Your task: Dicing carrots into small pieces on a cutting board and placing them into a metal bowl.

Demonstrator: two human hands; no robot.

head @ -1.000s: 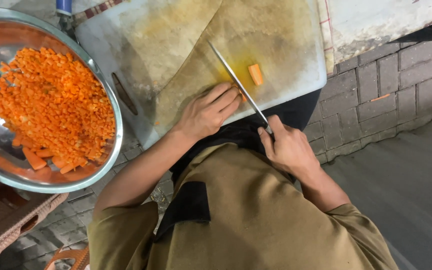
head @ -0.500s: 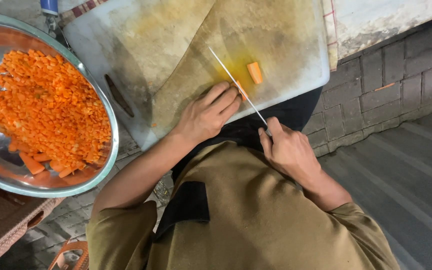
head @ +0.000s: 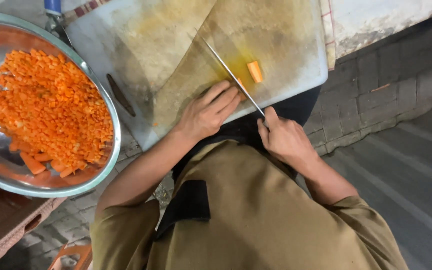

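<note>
The right hand (head: 285,137) is closed around the handle of a knife (head: 231,75), the forefinger stretched up toward the base of the blade; the handle itself is hidden inside the fist. The long thin blade runs up and to the left from that hand, slanting across the board (head: 176,45), its edge down by the fingertips of the left hand (head: 207,112). The left hand lies palm down on the near edge of the board, fingers together and slightly curled, pressing on a bit of carrot of which only an orange sliver shows at the fingertips, right against the blade. On the other side of the blade, just beside it, a short carrot piece (head: 255,71) lies alone on a yellow-stained patch of the board. The board is pale and rectangular with rounded corners, its surface smeared with brownish-yellow marks, and it has a dark slot handle near its left side. To the left of the board, overlapping its corner, sits a wide steel bowl (head: 110,150) holding a heap of diced carrot (head: 46,110), with a few longer sticks at the lower rim. Below the hands are the person's olive sleeves and a paved brick floor (head: 366,100).
</note>
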